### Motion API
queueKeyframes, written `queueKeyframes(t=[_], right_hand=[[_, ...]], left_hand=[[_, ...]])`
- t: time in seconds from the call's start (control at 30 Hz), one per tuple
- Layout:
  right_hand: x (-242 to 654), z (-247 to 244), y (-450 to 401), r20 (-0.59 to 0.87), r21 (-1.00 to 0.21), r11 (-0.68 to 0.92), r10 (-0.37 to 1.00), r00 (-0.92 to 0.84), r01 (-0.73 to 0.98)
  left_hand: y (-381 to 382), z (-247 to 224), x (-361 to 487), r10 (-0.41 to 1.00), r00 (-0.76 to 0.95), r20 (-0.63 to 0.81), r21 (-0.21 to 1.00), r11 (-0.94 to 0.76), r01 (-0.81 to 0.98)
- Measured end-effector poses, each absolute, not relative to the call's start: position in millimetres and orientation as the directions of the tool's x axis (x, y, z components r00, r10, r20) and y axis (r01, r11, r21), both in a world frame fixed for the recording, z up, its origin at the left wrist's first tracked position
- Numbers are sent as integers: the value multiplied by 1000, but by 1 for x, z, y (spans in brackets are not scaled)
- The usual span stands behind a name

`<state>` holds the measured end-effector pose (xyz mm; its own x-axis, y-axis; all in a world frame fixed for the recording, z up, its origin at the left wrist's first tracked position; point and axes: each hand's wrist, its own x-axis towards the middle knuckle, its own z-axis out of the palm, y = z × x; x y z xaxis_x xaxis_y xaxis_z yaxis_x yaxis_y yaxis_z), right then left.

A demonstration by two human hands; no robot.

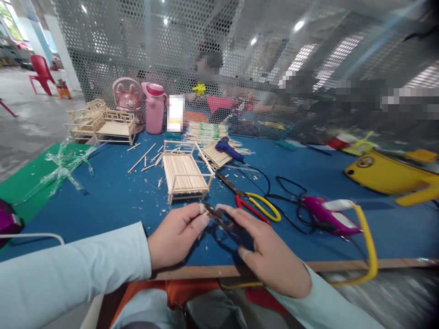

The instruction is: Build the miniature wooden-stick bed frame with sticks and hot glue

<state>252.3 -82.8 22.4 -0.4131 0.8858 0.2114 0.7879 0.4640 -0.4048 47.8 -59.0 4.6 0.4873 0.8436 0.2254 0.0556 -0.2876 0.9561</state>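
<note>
My left hand (176, 237) pinches a short wooden stick (205, 213) between thumb and fingers, near the table's front edge. A pair of dark-handled pliers (224, 220) is gripped in my right hand (274, 258), its jaws close to the left fingertips. Whether the jaws touch the stick, I cannot tell. Just beyond both hands stands a small bed-like frame of wooden sticks (187, 172), upright, with rails at its ends. Behind it on the right, a blue glue gun (228, 148) rests on a flat stick panel (214, 156). Large scissors (255, 203) with red and yellow handles lie right of the frame.
Loose sticks (141, 158) and scraps lie on the blue tabletop (120, 196). Finished-looking stick furniture (115, 125) stands back left, beside a pink bottle (154, 109). Black cable runs to a purple device (331, 214) at right. A perforated metal screen (130, 41) rises behind, with a person beyond.
</note>
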Motion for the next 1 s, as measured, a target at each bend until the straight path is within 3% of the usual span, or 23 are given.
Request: queueKeyframes(t=[0.2, 0.37, 0.53, 0.6, 0.7, 0.8, 0.9, 1.0], right_hand=[[244, 22, -81, 261, -348, 504, 862, -434, 791], [238, 14, -80, 334, -202, 515, 836, -436, 833], [238, 12, -77, 388, -48, 474, 820, -421, 879], [241, 16, -79, 362, -109, 478, 836, -413, 871], [251, 23, -86, 261, -333, 469, 879, -398, 818], [270, 29, -86, 215, -428, 394, 918, -332, 813], [284, 27, -70, 251, -224, 274, 943, -216, 935], [283, 20, -40, 211, -14, 161, 965, -155, 987]], left_hand=[[-61, 4, 47, 852, 479, 214, 958, -278, 66], [-62, 1, 48, 891, 433, 132, 959, -225, 170], [-62, 5, 54, 927, 376, -20, 982, -52, 180], [-62, 7, 54, 913, 408, 0, 985, -72, 160], [-63, 9, 51, 864, 498, 74, 981, -153, 120], [-62, 9, 49, 840, 542, 17, 1000, -14, -11], [-57, 5, 51, 807, 573, -143, 931, 305, -198], [-52, 0, 53, 797, 577, -178, 917, 348, -198]])
